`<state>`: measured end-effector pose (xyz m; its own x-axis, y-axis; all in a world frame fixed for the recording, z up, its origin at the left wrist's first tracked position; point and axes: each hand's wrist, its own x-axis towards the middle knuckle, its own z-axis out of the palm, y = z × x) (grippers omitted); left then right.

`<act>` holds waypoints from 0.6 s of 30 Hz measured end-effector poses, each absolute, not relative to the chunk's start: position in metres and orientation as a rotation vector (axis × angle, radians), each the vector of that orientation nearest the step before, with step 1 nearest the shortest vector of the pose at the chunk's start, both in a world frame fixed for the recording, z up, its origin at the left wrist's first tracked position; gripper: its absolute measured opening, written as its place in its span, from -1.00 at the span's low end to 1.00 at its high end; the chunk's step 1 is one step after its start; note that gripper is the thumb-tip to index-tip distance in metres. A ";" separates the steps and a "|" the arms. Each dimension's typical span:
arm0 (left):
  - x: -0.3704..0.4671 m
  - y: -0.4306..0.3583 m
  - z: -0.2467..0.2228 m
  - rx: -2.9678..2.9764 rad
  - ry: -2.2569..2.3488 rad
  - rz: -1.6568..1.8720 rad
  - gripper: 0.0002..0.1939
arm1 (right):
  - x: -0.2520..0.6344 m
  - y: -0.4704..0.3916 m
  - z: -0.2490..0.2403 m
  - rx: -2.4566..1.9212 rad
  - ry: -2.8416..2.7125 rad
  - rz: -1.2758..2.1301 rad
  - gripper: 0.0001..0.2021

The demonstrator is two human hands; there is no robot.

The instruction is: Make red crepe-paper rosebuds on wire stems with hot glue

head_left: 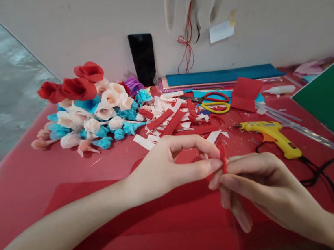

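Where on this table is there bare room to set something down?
The widest bare patch of the red tabletop lies at the left, between the paper flowers and the left forearm. It is crowded beyond the left hand, with paper scraps and scissors, and at right, around the glue gun and its black cord.

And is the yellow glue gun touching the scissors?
Apart. The head view shows red tabletop between the glue gun and the nearest handle of the scissors.

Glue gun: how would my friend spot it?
Find the big green board on the red table's right side. Left of it, past the clear sticks, lies the yellow glue gun, shaped like a pistol. Its orange trigger and black cord set it apart from the scissors, which have one yellow loop.
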<state>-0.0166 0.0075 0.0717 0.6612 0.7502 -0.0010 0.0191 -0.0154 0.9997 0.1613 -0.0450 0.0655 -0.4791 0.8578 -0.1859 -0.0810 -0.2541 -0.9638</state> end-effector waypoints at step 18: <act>-0.016 0.008 0.073 1.471 0.686 0.633 -0.96 | 0.162 -0.044 0.061 -0.964 -1.306 1.800 -0.84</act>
<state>-0.0161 0.0080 0.0730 0.6640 0.7472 -0.0291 0.0313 0.0111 0.9994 0.1618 -0.0444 0.0605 -0.4757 0.8642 -0.1636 -0.1129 -0.2445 -0.9631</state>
